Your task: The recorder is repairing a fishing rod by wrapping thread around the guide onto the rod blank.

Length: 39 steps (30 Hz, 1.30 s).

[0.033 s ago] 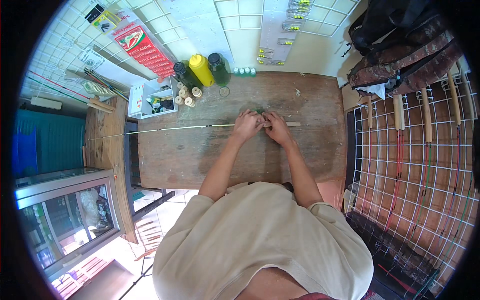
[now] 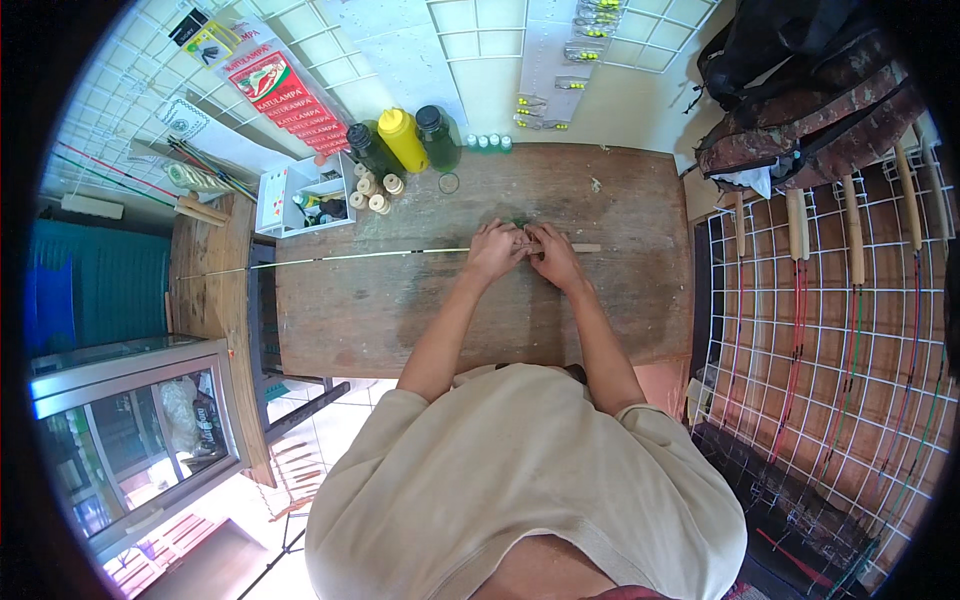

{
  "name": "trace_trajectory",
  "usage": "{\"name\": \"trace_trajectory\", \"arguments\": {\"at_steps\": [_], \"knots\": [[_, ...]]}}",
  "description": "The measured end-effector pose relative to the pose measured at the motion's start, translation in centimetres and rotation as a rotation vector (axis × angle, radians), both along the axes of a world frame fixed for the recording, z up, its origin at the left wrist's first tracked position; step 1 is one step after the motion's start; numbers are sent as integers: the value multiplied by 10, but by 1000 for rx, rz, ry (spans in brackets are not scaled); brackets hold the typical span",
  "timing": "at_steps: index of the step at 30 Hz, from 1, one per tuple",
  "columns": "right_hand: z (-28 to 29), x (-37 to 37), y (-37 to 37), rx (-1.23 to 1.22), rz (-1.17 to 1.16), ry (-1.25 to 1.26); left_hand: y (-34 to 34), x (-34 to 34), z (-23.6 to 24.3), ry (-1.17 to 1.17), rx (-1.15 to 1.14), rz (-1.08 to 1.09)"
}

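While both hands meet at the middle of the wooden worktop (image 2: 400, 310), nothing about them appears to have shifted: the grip and the rod's line look just as they did an instant ago, so the work at that one spot is evidently slow, close fingerwork. The left hand (image 2: 495, 250) is closed around a long thin rod (image 2: 350, 257), which lies across the worktop and runs out past its left edge; the right hand (image 2: 553, 255) pinches the same rod just beside it, near the pale thicker handle end (image 2: 585, 247). Something small and green shows just above the fingers, too tiny to tell. At the back left stands a white open box (image 2: 285, 195) holding small odds and ends, with pale thread spools (image 2: 372, 192) beside it, then a dark bottle (image 2: 362, 148), a yellow bottle (image 2: 402, 138) and a green bottle (image 2: 436, 135).
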State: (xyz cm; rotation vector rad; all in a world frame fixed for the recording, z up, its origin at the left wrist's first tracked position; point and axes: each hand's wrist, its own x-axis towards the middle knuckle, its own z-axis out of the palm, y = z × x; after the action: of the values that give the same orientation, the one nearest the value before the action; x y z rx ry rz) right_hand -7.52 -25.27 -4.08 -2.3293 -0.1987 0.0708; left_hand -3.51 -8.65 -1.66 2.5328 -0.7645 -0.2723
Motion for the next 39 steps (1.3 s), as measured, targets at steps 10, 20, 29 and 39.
{"name": "trace_trajectory", "arguments": {"at_steps": [10,20,29,39], "knots": [[2,0,1,2,10,-10,-2,2,-7,28,67,-17],[8,-3,-1,51,25,17,-5,0,-1,-46,127,-20],[-2,2,-3,370,-95,26,3,4,-10,-48,22,-38],[10,1,-8,121,0,-70,13,5,-23,-63,-69,-94]]}}
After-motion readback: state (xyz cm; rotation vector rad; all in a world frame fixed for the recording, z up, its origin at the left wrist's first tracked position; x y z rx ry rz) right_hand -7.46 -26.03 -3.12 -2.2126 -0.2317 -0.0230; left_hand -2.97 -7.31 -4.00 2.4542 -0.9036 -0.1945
